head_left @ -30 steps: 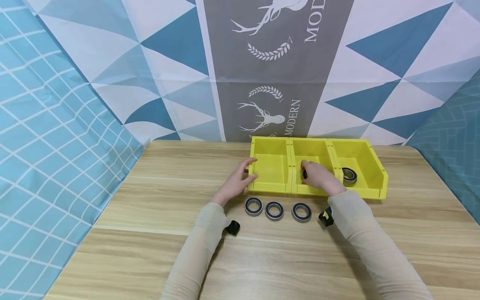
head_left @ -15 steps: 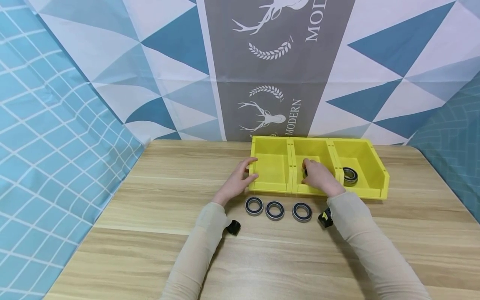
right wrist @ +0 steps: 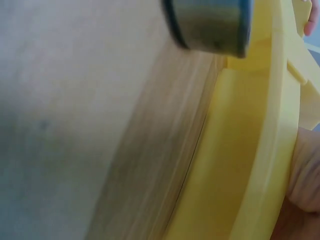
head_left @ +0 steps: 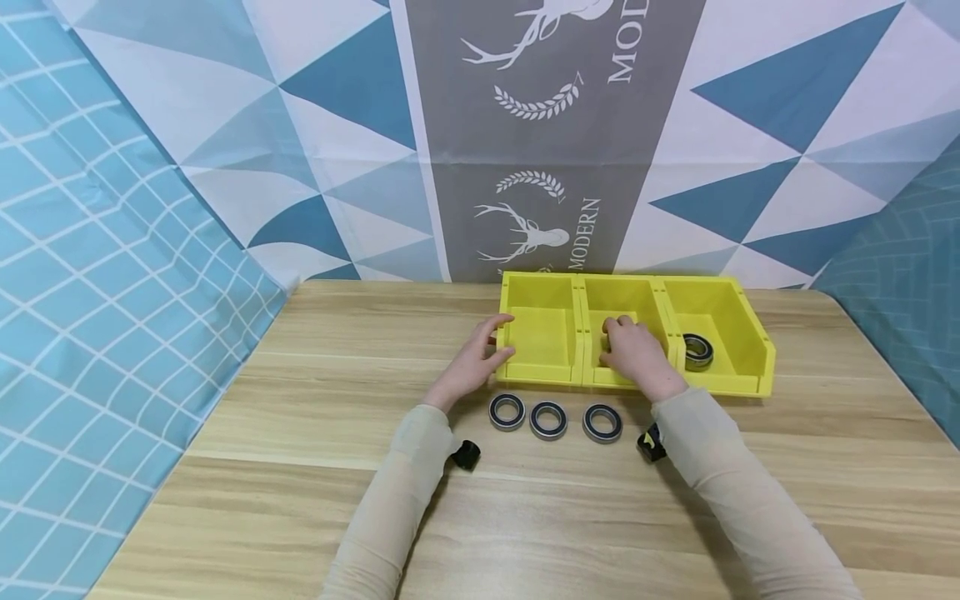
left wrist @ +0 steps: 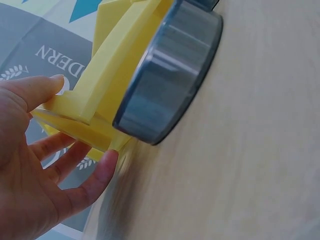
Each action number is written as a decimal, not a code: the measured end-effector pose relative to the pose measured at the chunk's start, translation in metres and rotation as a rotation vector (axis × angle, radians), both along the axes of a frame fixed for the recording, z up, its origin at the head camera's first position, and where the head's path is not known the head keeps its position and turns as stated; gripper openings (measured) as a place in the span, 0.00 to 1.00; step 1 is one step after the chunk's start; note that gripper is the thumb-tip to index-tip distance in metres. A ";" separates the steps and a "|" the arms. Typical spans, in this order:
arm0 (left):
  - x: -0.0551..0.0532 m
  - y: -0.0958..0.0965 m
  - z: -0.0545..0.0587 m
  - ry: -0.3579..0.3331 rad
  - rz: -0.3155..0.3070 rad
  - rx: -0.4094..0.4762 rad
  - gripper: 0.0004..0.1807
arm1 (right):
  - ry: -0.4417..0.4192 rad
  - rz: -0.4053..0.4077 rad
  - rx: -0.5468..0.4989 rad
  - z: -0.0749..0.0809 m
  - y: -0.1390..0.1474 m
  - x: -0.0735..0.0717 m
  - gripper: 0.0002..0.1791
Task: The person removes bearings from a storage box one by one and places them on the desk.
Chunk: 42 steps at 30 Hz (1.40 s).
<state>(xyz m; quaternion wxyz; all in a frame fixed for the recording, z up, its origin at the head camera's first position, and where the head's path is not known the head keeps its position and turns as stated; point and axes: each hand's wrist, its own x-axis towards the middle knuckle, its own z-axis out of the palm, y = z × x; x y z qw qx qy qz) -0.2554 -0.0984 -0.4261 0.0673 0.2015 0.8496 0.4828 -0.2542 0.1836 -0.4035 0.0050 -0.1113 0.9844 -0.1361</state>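
Short of the left hand (head_left: 471, 365), spread against a yellow bin (head_left: 540, 333), three bearings (head_left: 549, 436) could be knocked by low withdrawal. Whether anything is pinched by the right hand (head_left: 637, 353) cannot be told.

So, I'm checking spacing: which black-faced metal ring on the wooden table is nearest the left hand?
The leftmost black-faced metal ring; the other two rings sit farther from the left hand.
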 end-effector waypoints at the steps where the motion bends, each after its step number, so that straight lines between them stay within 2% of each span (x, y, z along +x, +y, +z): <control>1: 0.000 0.000 0.000 0.002 0.000 0.000 0.31 | 0.015 0.002 0.005 0.000 -0.001 0.001 0.22; 7: 0.001 0.000 0.001 0.010 0.004 0.006 0.31 | 0.096 0.039 -0.001 -0.001 0.001 0.003 0.23; 20: 0.001 -0.002 0.001 0.002 0.004 -0.003 0.31 | 0.155 0.089 -0.096 -0.006 0.007 0.016 0.23; 27: 0.001 -0.002 0.000 0.003 0.010 -0.005 0.31 | 0.219 0.089 -0.141 -0.003 0.009 0.027 0.19; 42: 0.002 0.000 0.001 0.011 0.000 -0.010 0.31 | 0.244 0.145 -0.156 0.007 0.013 0.047 0.11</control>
